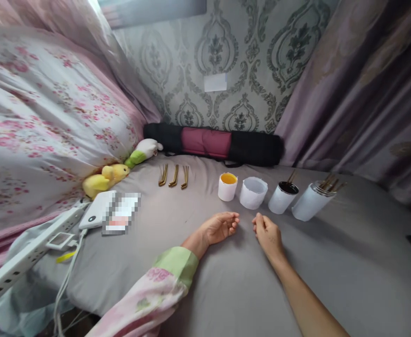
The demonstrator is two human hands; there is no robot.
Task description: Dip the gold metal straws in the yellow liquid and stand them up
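Note:
My left hand (221, 228) rests over the grey sheet, palm turned inward. Its fingers are loosely bent and apart, with nothing in them. Facing it, my right hand (269, 234) has its fingers curled in together, and no object shows in them. Just beyond both hands stand a white-wrapped cup with a yellow-orange inside (227, 191) and a wider white cup (253, 196). To their right, a tilted white container with a dark inside (280, 200) holds thin sticks. A larger white jar (309, 206) leans beside it, with several brown sticks (328, 182) poking out.
Three small groups of bent gold-coloured rods (173, 177) lie on the grey sheet (149, 252). Plush toys (102, 181) sit along the floral curtain. At left are a white device (98, 213), a power strip (26, 260) and cables. A black-and-maroon roll bag (207, 142) lies against the wall.

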